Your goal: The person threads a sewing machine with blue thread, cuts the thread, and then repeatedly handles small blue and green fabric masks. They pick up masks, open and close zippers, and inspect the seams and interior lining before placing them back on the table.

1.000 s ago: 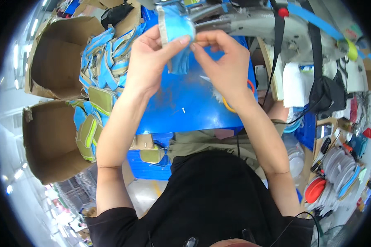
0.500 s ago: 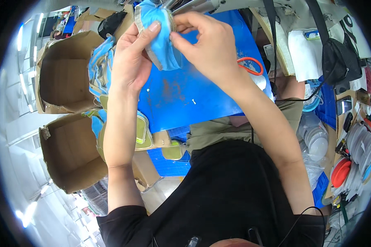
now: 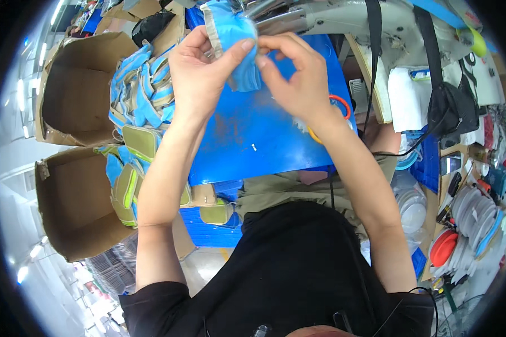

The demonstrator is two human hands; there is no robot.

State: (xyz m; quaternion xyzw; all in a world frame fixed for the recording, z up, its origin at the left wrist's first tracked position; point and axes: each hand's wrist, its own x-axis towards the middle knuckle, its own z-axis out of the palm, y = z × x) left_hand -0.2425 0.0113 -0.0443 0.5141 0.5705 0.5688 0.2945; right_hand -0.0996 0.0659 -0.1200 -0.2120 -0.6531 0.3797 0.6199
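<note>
A blue fabric piece with beige edging (image 3: 246, 76) is raised over the near side of a sewing machine. My left hand (image 3: 199, 76) grips it, thumb across its face and fingers behind. At the fabric's right edge, my right hand (image 3: 301, 84) has thumb and index finger curled toward each other. Whatever lies between those fingertips is too small to make out. Behind the right wrist, partly covered, lie scissors with red and orange handles (image 3: 344, 104) on the blue tabletop (image 3: 242, 146).
The grey machine arm (image 3: 354, 19) spans the top. Left stand two cardboard boxes (image 3: 67, 137), beside heaped blue and beige fabric pieces (image 3: 146, 106) and olive-green padded pieces (image 3: 140, 143). Black straps and a black pouch (image 3: 452, 109) hang at right, above stacked plastic discs (image 3: 413, 210).
Both hands and the fabric piece have shifted slightly right in the view. The left thumb has slid toward the fabric's right edge. The whole scene has shifted a little as the head moved.
</note>
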